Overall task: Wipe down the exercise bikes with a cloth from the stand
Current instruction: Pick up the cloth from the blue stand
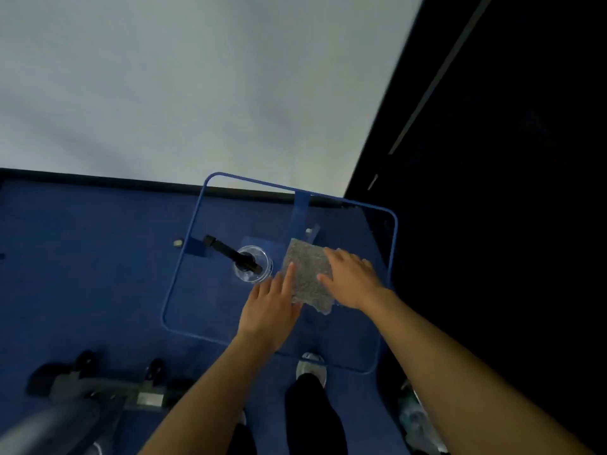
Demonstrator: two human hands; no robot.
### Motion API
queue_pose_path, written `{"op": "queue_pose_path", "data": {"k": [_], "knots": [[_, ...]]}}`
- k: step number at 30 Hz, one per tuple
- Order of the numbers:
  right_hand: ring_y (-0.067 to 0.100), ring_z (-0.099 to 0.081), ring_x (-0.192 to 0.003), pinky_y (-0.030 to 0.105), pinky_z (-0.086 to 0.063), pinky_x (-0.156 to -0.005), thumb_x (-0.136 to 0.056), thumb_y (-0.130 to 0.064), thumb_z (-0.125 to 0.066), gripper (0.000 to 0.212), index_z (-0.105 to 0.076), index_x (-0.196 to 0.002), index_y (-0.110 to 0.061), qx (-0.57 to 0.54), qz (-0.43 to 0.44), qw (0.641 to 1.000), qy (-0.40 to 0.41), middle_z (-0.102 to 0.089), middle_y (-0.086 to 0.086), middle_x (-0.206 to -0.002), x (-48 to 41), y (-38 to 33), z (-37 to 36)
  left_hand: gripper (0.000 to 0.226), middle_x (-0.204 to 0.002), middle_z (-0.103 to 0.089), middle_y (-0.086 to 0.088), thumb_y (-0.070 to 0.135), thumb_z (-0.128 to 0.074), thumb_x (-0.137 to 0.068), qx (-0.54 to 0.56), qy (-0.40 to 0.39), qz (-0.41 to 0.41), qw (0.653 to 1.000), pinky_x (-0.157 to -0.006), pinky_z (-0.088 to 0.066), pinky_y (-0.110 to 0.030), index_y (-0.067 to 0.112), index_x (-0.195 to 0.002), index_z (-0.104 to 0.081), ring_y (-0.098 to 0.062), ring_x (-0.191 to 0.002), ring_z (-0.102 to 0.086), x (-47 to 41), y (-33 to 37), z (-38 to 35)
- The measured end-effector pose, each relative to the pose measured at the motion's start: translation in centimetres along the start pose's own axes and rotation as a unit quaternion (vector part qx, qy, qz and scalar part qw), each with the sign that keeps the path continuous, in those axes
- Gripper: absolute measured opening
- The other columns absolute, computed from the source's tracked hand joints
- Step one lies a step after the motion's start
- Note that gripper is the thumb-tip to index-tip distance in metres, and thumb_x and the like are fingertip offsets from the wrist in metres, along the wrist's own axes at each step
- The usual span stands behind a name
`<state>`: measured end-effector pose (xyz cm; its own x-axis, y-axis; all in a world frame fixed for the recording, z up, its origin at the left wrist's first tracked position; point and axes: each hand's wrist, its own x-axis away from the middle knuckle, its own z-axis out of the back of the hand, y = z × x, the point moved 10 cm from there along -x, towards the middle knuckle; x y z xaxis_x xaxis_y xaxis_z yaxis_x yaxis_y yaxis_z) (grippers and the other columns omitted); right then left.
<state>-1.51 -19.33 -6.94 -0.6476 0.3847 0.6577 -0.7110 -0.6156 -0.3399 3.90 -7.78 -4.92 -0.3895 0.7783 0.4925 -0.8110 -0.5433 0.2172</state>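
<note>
A grey speckled cloth [307,274] lies folded flat on the clear-topped stand [392,244] with a blue rim. My right hand [353,280] rests flat on the cloth's right side, fingers spread. My left hand [271,307] touches the cloth's left edge with its fingertips, fingers extended. Neither hand has closed around the cloth. An exercise bike's grey base [98,389] with black feet shows at the lower left.
A clear spray bottle with a black trigger head [246,261] stands on the stand left of the cloth. Blue carpet [82,274] covers the floor. A white wall [197,77] is ahead, a dark panel [509,159] to the right. My shoe [311,364] is under the stand.
</note>
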Motion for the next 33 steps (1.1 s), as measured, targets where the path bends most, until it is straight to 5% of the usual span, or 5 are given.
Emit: {"op": "queue_pose_path", "data": {"k": [5,10,18,29,33], "knots": [[0.028,-0.012,-0.142,0.054,-0.009,-0.115,-0.093,-0.045,-0.043,0.071,-0.006,-0.147,-0.017,0.013,0.023,1.0,-0.002,-0.009,0.011,-0.156,-4.1,-1.0,-1.4,0.068,-0.155,-0.016,-0.008,0.041,-0.03,-0.098,0.001,0.0,0.011,1.0,-0.113,-0.018,-0.033,0.013,-0.147,0.007,-0.022,-0.14,-0.02,-0.4,-1.9,-2.1],[0.032,-0.033,-0.129,0.049,-0.026,-0.108,-0.085,-0.044,-0.058,0.076,-0.02,-0.143,-0.012,0.045,0.024,0.998,0.047,-0.035,0.016,-0.143,-6.0,-1.8,-2.1,0.068,-0.156,-0.013,-0.004,0.043,-0.028,-0.098,-0.022,0.006,0.015,1.0,-0.114,-0.016,-0.033,0.013,-0.147,0.008,-0.02,-0.141,-0.017,0.4,-3.2,-2.8],[0.026,-0.053,-0.097,0.036,-0.032,-0.09,-0.086,-0.024,-0.062,0.014,-0.054,-0.092,-0.015,-0.089,-0.009,0.985,0.149,-0.062,0.006,-0.1,-5.0,-0.6,0.5,0.066,-0.156,-0.012,-0.007,0.041,-0.027,-0.099,-0.016,0.015,0.01,1.0,-0.114,-0.014,-0.033,0.016,-0.146,0.013,-0.023,-0.141,-0.017,1.4,-3.2,-1.7],[0.029,-0.062,-0.088,0.044,-0.052,-0.077,-0.083,-0.024,-0.067,0.017,-0.063,-0.094,-0.012,-0.14,-0.011,0.972,0.188,-0.068,0.01,-0.093,7.2,-5.7,4.9,0.071,-0.156,-0.011,-0.008,0.036,-0.033,-0.098,-0.014,0.064,0.017,0.998,-0.115,-0.015,-0.035,0.02,-0.143,0.019,-0.023,-0.14,-0.019,11.1,-4.4,4.4],[0.026,-0.061,-0.082,0.04,-0.053,-0.071,-0.084,-0.025,-0.064,0.009,-0.063,-0.088,-0.017,-0.112,0.01,0.968,0.223,-0.066,0.007,-0.089,14.5,-11.0,7.0,0.059,-0.157,0.001,-0.01,0.038,-0.027,-0.1,-0.051,0.09,0.031,0.994,-0.116,-0.011,-0.036,0.013,-0.147,-0.002,-0.024,-0.142,-0.009,17.5,-6.2,7.7]]}}
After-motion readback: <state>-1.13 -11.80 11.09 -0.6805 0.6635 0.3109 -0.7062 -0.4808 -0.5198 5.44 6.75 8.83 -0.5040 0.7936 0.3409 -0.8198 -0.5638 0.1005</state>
